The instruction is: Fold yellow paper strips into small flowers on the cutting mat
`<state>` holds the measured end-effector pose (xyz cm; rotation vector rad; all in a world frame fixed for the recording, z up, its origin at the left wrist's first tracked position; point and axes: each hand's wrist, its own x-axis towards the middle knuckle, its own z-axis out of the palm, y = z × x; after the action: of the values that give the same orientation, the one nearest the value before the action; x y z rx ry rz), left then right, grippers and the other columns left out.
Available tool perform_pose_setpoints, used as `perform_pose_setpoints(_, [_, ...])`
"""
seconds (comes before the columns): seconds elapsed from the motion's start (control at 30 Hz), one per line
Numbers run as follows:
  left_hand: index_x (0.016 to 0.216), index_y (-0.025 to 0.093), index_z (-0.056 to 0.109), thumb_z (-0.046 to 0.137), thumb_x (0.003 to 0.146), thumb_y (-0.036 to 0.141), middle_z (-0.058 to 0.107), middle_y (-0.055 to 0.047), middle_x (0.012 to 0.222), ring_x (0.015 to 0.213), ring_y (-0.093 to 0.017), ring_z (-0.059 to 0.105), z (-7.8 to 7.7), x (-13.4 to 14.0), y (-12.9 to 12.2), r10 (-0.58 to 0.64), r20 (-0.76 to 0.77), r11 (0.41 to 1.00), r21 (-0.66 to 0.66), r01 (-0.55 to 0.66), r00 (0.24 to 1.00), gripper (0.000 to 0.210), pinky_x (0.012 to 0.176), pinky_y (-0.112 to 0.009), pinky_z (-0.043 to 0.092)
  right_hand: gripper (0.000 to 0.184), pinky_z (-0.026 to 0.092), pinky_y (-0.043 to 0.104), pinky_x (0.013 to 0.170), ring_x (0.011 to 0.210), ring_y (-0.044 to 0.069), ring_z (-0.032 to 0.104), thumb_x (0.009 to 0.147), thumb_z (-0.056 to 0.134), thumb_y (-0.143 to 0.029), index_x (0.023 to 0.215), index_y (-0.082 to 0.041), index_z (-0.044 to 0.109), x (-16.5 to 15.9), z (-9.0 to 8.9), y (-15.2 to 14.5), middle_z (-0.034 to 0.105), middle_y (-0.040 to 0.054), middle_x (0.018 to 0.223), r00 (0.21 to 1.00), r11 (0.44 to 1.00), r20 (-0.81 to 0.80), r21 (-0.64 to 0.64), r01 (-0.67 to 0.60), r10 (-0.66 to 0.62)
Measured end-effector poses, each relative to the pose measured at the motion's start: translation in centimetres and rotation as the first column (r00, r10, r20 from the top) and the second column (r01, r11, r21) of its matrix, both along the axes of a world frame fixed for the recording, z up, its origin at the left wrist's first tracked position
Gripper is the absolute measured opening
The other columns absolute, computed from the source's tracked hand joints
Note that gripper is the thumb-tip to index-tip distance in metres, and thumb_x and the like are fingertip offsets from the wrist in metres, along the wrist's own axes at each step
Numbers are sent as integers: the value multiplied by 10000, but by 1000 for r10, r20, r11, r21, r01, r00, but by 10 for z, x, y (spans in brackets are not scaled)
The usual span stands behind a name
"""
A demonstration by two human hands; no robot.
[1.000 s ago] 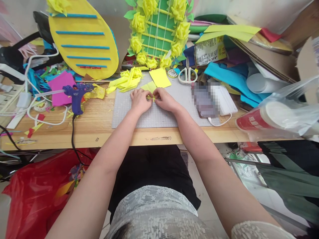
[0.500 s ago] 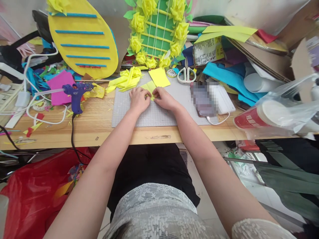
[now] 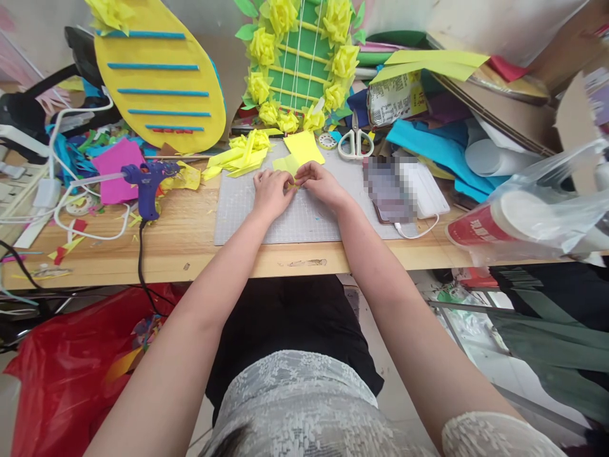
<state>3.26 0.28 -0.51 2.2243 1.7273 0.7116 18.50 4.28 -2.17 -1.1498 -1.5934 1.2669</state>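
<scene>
Both hands meet over the grey cutting mat, holding one piece of yellow paper between them. My left hand pinches its near edge with curled fingers. Close beside it, my right hand is closed on the same paper, thumb against fingers; the fingers hide much of it. Just behind lies a flat yellow paper stack. To its left is a heap of yellow folded strips and crepe-like petals.
White-handled scissors lie behind the mat, and a phone with a white power bank rests on its right. A purple glue gun stands left, its cord over the table edge. A bagged red cup is at right.
My hands have come closer together and shifted slightly right. The yellow paper's near edge has been drawn up between the fingers, so less of it shows.
</scene>
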Motion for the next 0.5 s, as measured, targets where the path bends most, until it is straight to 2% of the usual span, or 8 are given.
perform_pose_setpoints(0.13, [925, 257, 563, 601, 791, 229, 684, -25, 923, 1037, -266, 526, 1, 5, 1, 65, 49, 996, -66, -62, 997, 142, 971, -441, 308, 226, 512, 400, 888, 777, 133, 596, 681, 452, -109, 867, -238, 437, 1, -3, 4, 605, -6, 859, 985, 984, 34, 66, 164, -167])
perform_pose_setpoints(0.27, [935, 259, 537, 607, 781, 218, 678, -21, 915, 1031, -258, 522, 1, 6, 0, 79, 65, 995, -71, -74, 995, 174, 976, -434, 308, 197, 476, 428, 924, 872, 178, 581, 730, 453, -134, 896, -240, 453, 6, -2, 1, 595, 12, 870, 918, 932, 213, 216, 290, -335])
perform_pose_setpoints(0.37, [957, 256, 537, 589, 790, 207, 678, -29, 957, 1051, -256, 516, -1, 4, -1, 42, 64, 999, -28, -40, 997, 181, 979, -427, 306, 216, 434, 478, 957, 921, 223, 551, 721, 501, -149, 917, -236, 468, 5, -1, -4, 596, 35, 882, 860, 913, 339, 283, 293, -381])
perform_pose_setpoints(0.5, [994, 252, 542, 564, 809, 207, 682, -38, 992, 1070, -259, 522, -1, 4, -3, 23, 64, 1000, -22, -21, 998, 192, 984, -430, 304, 349, 418, 487, 975, 976, 248, 509, 664, 637, -210, 974, -238, 479, -1, -5, -7, 586, 64, 975, 857, 897, 355, 375, 235, -373])
